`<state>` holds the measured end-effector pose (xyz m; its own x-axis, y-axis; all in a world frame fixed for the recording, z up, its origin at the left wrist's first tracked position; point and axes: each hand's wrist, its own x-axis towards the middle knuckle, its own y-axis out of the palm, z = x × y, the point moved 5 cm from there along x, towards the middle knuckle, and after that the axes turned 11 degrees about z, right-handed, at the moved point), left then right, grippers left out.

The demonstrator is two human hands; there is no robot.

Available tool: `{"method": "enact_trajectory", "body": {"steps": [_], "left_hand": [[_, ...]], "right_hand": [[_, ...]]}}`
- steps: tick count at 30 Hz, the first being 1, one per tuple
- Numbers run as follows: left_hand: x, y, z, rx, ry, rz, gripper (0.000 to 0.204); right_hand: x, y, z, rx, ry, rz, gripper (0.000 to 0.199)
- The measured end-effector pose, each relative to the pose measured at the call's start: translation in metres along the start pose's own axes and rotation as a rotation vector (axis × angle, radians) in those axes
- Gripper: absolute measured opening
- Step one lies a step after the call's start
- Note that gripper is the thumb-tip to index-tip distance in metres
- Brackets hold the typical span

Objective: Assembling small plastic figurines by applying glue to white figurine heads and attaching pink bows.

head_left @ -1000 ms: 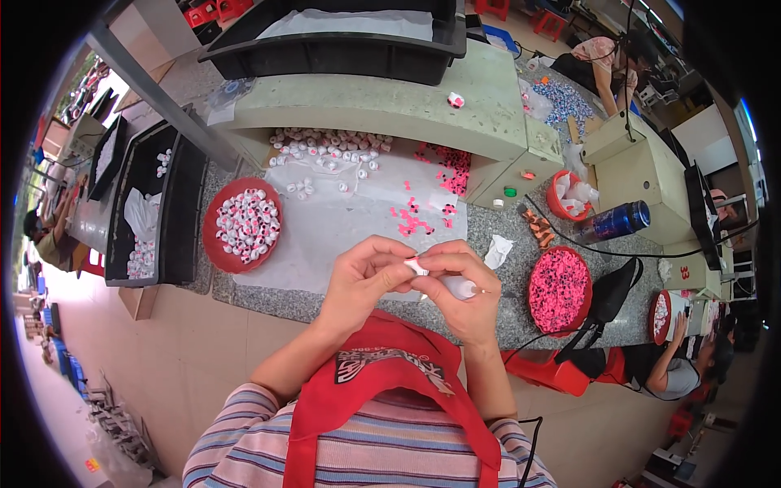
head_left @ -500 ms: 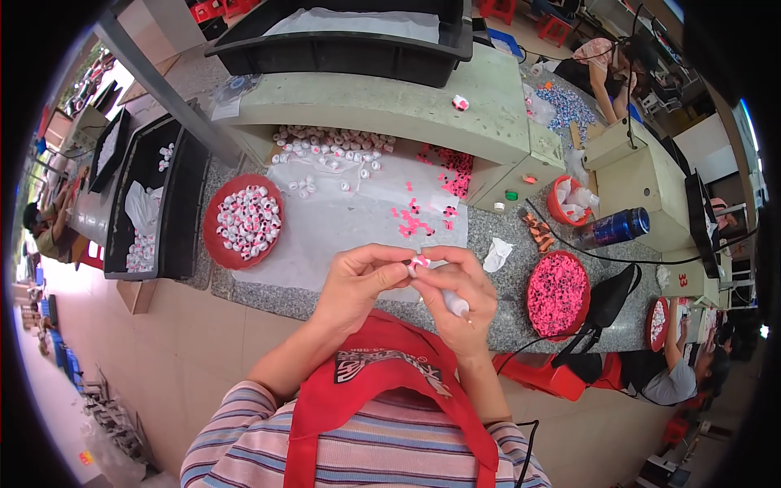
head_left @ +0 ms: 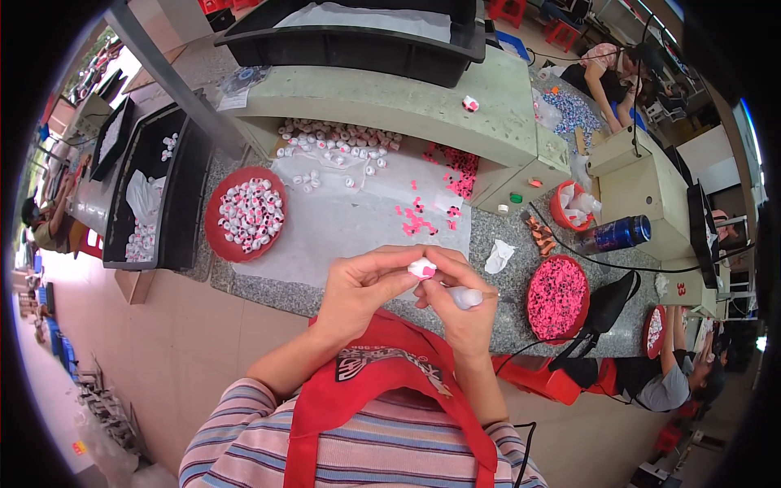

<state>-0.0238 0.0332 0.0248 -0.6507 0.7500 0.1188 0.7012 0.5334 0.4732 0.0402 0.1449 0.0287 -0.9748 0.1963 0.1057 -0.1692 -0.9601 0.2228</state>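
Between my hands, just above the bench's front edge, is a small rounded white piece with a pink patch [head_left: 422,269]. My left hand [head_left: 355,294] pinches it between thumb and fingertips. The thumb and fingertips of my right hand [head_left: 465,319] meet the same piece from the other side. A small whitish squeeze bottle [head_left: 466,298] is tucked in my right hand, its tip hidden by the fingers. On the white sheet [head_left: 325,236] beyond lie loose pink pieces [head_left: 416,221] and more white pieces [head_left: 338,146].
A red bowl [head_left: 213,236] of white-and-pink pieces stands left; another red bowl [head_left: 533,313] of pink and black pieces stands right. Nearby are crumpled tissue [head_left: 499,255], a blue bottle [head_left: 614,234] and a black bag [head_left: 606,301]. A pale shelf [head_left: 358,93] spans the bench. Co-workers sit at right.
The white piece has been turned in my fingers, showing more of its white side and its pink patch lower down. The squeeze bottle shows more fully. The view has shifted slightly.
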Motion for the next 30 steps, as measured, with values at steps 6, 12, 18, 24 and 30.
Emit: {"method": "enact_trajectory", "body": {"steps": [6,12,18,24,30], "left_hand": [[-0.001,0.001,0.000,-0.020,0.016,0.022,0.030],[-0.002,0.002,-0.003,-0.005,0.020,0.038,0.028],[-0.004,0.002,-0.005,-0.001,0.005,0.023,0.029],[-0.004,0.001,-0.002,-0.024,0.023,0.017,0.030],[-0.002,0.001,-0.001,0.029,0.100,0.068,0.028]], "right_hand": [[-0.001,-0.002,0.002,-0.021,-0.024,0.011,0.033],[0.000,-0.001,0.005,-0.036,-0.045,0.038,0.035],[0.000,-0.001,0.005,-0.034,-0.050,0.073,0.036],[0.000,-0.001,0.006,-0.034,-0.060,0.077,0.035],[-0.001,0.001,0.010,-0.080,-0.096,0.061,0.034]]}}
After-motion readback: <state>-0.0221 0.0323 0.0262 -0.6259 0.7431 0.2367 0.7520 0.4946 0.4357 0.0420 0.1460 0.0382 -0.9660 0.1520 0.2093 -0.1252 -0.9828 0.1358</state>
